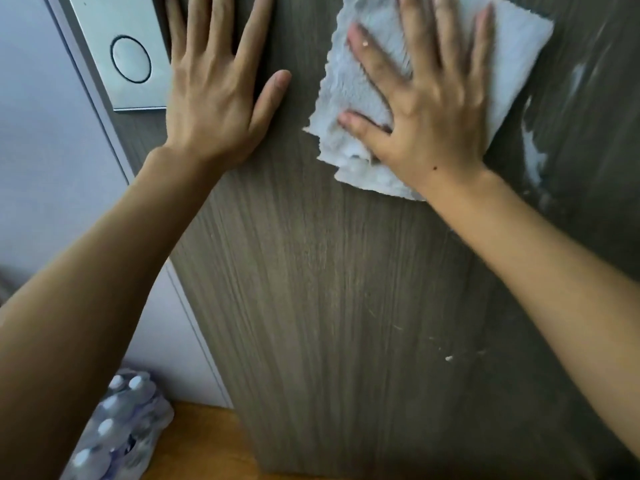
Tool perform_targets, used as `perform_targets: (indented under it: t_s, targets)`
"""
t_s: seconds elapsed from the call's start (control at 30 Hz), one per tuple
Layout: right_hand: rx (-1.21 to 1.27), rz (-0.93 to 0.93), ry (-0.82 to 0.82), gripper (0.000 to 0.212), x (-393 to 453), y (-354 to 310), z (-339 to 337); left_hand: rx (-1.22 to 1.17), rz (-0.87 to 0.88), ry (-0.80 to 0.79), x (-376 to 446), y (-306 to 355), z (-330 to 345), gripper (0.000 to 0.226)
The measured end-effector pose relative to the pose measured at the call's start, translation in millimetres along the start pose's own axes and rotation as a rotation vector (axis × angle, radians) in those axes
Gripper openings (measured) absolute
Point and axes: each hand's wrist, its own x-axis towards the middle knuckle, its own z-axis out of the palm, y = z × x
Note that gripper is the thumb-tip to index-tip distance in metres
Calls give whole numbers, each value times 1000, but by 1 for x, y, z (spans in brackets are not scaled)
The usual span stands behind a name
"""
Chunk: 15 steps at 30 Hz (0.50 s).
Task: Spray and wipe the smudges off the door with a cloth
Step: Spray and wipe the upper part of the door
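Step in hand: wiping, by the look of it; no spray bottle is in view, and white residue already streaks the door (pixel 311 289).
Right hand: the right hand (pixel 426 109) lies flat with fingers spread and straight, pressing the cloth (pixel 512 46) against the door; it pinches nothing.
Cloth: pale, fluffy, folded; it shows beyond the fingertips, under the palm, and out past the thumb and the little finger.
Left hand: the left hand (pixel 214 95) is flat on the bare door, fingers straight and spread, thumb pointing toward the cloth; it seems to brace the panel.
Smudges: a white smear (pixel 531 147) sits just beyond the right hand's little-finger side; small white specks (pixel 448 358) lie well below the wrist.
Lock plate: the metal lock plate (pixel 121 50) is just beside the left little finger.
Floor: a pack of water bottles (pixel 117 427) stands below the left forearm.
Next move: likely a sweep toward the smear, keeping flat pressure so the cloth does not bunch, then down to the specks.
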Motion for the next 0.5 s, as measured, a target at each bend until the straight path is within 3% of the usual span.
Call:
perform_targets:
  t_s: [0.1, 0.17, 0.37, 0.5]
  targets:
    - [3, 80, 42, 62, -20, -24, 7, 61, 1, -22, 0, 1, 4, 67]
    - [45, 35, 31, 61, -46, -39, 15, 73, 12, -12, 1, 2, 6, 68]
    - [-45, -503, -89, 62, -155, -81, 42, 66, 13, 11, 1, 4, 3, 69]
    - [27, -685, -54, 55, -134, -64, 43, 54, 10, 10, 3, 4, 2, 68]
